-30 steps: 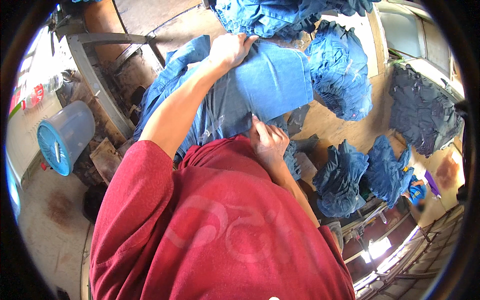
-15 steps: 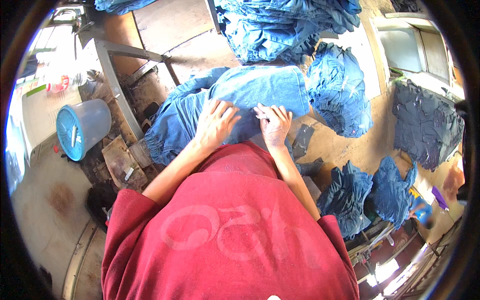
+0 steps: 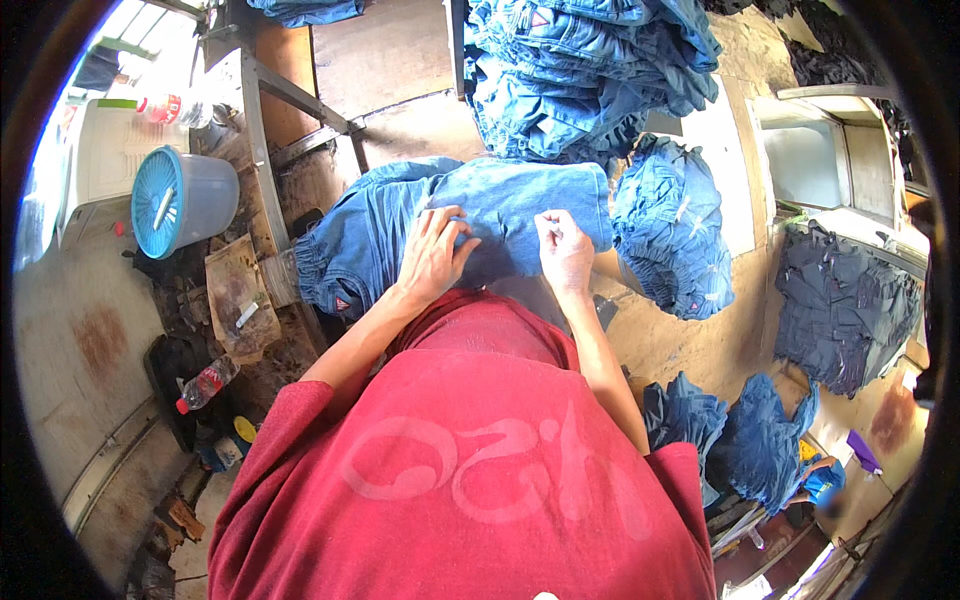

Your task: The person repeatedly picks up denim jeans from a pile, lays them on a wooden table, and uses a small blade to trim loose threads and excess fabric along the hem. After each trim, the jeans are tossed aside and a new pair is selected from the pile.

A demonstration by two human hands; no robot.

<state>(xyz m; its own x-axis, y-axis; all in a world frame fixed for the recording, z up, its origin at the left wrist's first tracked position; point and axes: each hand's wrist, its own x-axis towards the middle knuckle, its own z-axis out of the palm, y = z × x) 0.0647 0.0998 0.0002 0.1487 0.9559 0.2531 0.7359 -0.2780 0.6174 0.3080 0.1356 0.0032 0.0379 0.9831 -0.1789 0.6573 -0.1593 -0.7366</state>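
A pair of blue denim pants (image 3: 375, 225) with an elastic waistband lies across in front of me, one leg smoothed out toward the right. Resting on its cloth is my left hand (image 3: 432, 258), fingers bent and thumb apart, with nothing visible in it. Farther right, my right hand (image 3: 567, 258) is over the same leg near its hem, thumb and fingertips pinched together. Whatever sits in that pinch is too small to make out. Just beyond the hem hangs a bunched blue denim garment (image 3: 675, 230) with a gathered waist.
A tall pile of denim garments (image 3: 580, 75) stands at the far side. To the left are a metal frame (image 3: 262, 150), a lidded plastic bucket (image 3: 205, 200) and a plastic bottle (image 3: 210, 384). Dark garments (image 3: 845, 300) and more denim (image 3: 765, 440) lie right; another person (image 3: 822, 482) is beyond.
The view has shifted, bringing the bottle at left into sight. My right hand has moved away from the left one, and its fingers now point up in a pinch.
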